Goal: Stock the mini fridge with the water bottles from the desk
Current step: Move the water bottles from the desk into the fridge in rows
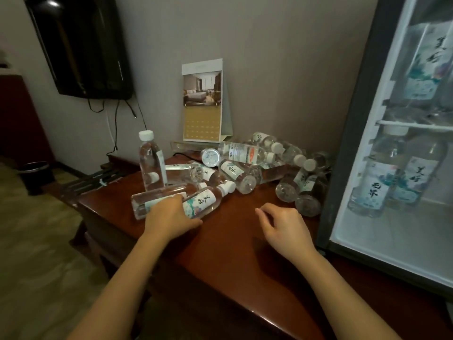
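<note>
Trouble likeliest right at the left hand: a lying water bottle gripped across its label, pressed flank to flank against a second lying bottle just beyond the fingers. Danger in lifting the one: the other set rolling toward the desk corner left of the wrist, and off. A little farther past the knuckles, an upright bottle, easily toppled by a careless lift. Farther still, ahead of and between both hands, a loose heap of bottles, crossed over one another and liable to slide if bumped. Right of the right hand, the mini fridge, door open or glass-fronted, hard to tell; stocked bottles standing inside, easily knocked down by a hasty placement.

Left hand: fingers curled over the labelled bottle, thumb along its near side, grasping it, not yet raised off the wood. Right hand: fingers loosely bent, holding nothing, low over bare desk, touching no bottle; a pair of lying bottles just beyond its fingertips.
</note>
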Demonstrator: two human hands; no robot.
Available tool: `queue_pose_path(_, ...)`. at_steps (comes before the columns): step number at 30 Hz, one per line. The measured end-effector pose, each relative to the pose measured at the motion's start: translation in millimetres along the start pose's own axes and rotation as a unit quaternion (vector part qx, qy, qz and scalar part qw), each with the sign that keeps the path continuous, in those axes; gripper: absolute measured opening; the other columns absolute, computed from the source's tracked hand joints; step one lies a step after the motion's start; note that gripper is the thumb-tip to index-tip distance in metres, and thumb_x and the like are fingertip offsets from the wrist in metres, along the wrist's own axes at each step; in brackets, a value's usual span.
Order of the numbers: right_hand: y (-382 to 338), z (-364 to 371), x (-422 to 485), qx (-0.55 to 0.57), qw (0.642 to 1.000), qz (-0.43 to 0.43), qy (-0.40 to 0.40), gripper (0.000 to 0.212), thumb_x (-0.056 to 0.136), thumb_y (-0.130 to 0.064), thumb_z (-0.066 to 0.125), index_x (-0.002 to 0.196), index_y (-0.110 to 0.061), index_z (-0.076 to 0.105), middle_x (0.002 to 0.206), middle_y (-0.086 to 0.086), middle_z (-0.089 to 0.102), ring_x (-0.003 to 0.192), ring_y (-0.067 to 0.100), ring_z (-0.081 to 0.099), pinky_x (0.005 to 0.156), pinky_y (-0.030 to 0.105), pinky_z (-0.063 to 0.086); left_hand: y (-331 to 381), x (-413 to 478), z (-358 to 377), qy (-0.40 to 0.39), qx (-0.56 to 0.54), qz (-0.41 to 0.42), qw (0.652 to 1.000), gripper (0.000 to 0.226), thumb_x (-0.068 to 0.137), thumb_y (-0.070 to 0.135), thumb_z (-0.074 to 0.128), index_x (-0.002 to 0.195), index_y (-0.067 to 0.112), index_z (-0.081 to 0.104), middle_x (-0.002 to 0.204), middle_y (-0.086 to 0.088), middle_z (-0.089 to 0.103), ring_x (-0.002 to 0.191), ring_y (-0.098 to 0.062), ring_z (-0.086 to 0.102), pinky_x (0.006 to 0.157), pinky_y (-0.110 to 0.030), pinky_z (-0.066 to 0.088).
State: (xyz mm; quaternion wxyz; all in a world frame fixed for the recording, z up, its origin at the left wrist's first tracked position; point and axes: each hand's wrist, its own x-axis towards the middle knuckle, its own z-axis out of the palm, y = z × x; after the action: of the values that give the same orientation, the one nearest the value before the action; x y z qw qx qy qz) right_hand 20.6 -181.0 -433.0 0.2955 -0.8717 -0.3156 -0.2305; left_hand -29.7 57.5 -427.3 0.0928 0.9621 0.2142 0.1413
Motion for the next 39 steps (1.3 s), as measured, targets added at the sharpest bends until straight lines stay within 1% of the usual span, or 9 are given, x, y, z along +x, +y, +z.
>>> queue_pose_path(9, -11, 9, -4, 0.034, 0.989, 0.032, -0.138, 0.022, 0.095, -0.029, 0.049, 0.104, -0.021, 0.067, 0.091, -0.002, 0.069, 0.088, 0.013, 0.061, 0.083, 0.028, 0.047, 7, -19, 0, 0.03, -0.072, -0.002, 0.997, 0.058, 0.063, 0.059, 0.07, 0.108, 0.023, 0.057, 0.107, -0.001, 0.065, 0.098, -0.023, 0.06, 0.072, -0.032, 0.048)
queue_pose_path(13, -25, 4, 1, 0.123, 0.964, 0.103, -0.21, 0.035, 0.097, -0.036, 0.044, 0.1, -0.012, 0.07, 0.09, 0.008, 0.071, 0.088, 0.021, 0.064, 0.076, 0.024, 0.041, 17, -40, 1, 0.031, -0.245, -0.029, 0.969, 0.073, 0.059, 0.064, 0.073, 0.119, 0.025, 0.058, 0.11, 0.004, 0.065, 0.099, -0.019, 0.06, 0.078, -0.03, 0.047)
queue_pose_path(16, -37, -9, -1, 0.296, 0.916, 0.161, -0.217, 0.034, 0.096, -0.037, 0.046, 0.123, -0.022, 0.058, 0.12, -0.008, 0.06, 0.11, 0.004, 0.056, 0.09, 0.013, 0.039, 30, -62, 7, 0.034, -0.388, -0.031, 0.921, 0.069, 0.064, 0.049, 0.077, 0.124, 0.023, 0.055, 0.111, 0.008, 0.064, 0.097, -0.011, 0.06, 0.083, -0.028, 0.048)
queue_pose_path(20, -43, -31, -10, 0.434, 0.862, 0.195, -0.176, 0.02, 0.092, -0.03, 0.053, 0.111, -0.023, 0.056, 0.106, -0.005, 0.067, 0.092, 0.0, 0.064, 0.076, 0.011, 0.05, 51, -88, 11, -0.009, -0.433, 0.029, 0.901, 0.077, 0.055, 0.057, 0.073, 0.123, 0.032, 0.047, 0.111, 0.013, 0.062, 0.097, -0.006, 0.061, 0.086, -0.037, 0.054)
queue_pose_path(22, -42, -44, -16, 0.461, 0.853, 0.201, -0.138, 0.034, 0.087, -0.035, 0.058, 0.119, -0.022, 0.051, 0.111, -0.001, 0.066, 0.095, 0.005, 0.065, 0.074, 0.017, 0.053, 67, -99, 7, -0.018, -0.458, 0.055, 0.887, 0.069, 0.057, 0.054, 0.075, 0.116, 0.042, 0.042, 0.109, 0.018, 0.059, 0.098, -0.004, 0.06, 0.087, -0.037, 0.054)
queue_pose_path(25, -34, -71, -25, 0.479, 0.853, 0.194, -0.076, 0.067, 0.072, -0.05, 0.062, 0.131, -0.022, 0.046, 0.117, 0.002, 0.065, 0.104, 0.014, 0.065, 0.088, 0.034, 0.054, 95, -113, -1, -0.041, -0.498, 0.11, 0.859, 0.062, 0.069, 0.033, 0.079, 0.114, 0.046, 0.037, 0.113, 0.021, 0.054, 0.105, -0.002, 0.057, 0.089, -0.032, 0.053)
queue_pose_path(27, -27, -96, -31, 0.475, 0.861, 0.183, -0.028, 0.065, 0.069, -0.051, 0.061, 0.126, -0.02, 0.05, 0.115, 0.002, 0.066, 0.104, 0.015, 0.065, 0.092, 0.039, 0.052, 116, -122, -7, -0.057, -0.525, 0.154, 0.835, 0.06, 0.074, 0.022, 0.076, 0.114, 0.045, 0.037, 0.118, 0.018, 0.05, 0.11, -0.002, 0.055, 0.09, -0.029, 0.052)
queue_pose_path(32, 0, -156, -46, 0.429, 0.891, 0.142, 0.054, 0.045, 0.07, -0.045, 0.058, 0.111, -0.026, 0.055, 0.1, -0.003, 0.07, 0.091, 0.009, 0.068, 0.075, 0.029, 0.056, 178, -136, -7, -0.065, -0.539, 0.237, 0.806, 0.06, 0.079, 0.018, 0.072, 0.114, 0.047, 0.034, 0.125, 0.014, 0.046, 0.114, 0.003, 0.049, 0.089, -0.014, 0.046)
queue_pose_path(39, 50, -210, -66, 0.369, 0.904, 0.143, 0.16, 0.041, 0.073, -0.039, 0.064, 0.109, -0.025, 0.053, 0.099, -0.007, 0.069, 0.087, 0.0, 0.066, 0.066, 0.017, 0.052, 274, -146, 8, -0.045, -0.513, 0.287, 0.808, 0.067, 0.079, 0.031, 0.07, 0.133, 0.024, 0.031, 0.125, 0.005, 0.051, 0.111, -0.01, 0.055, 0.09, -0.036, 0.051)
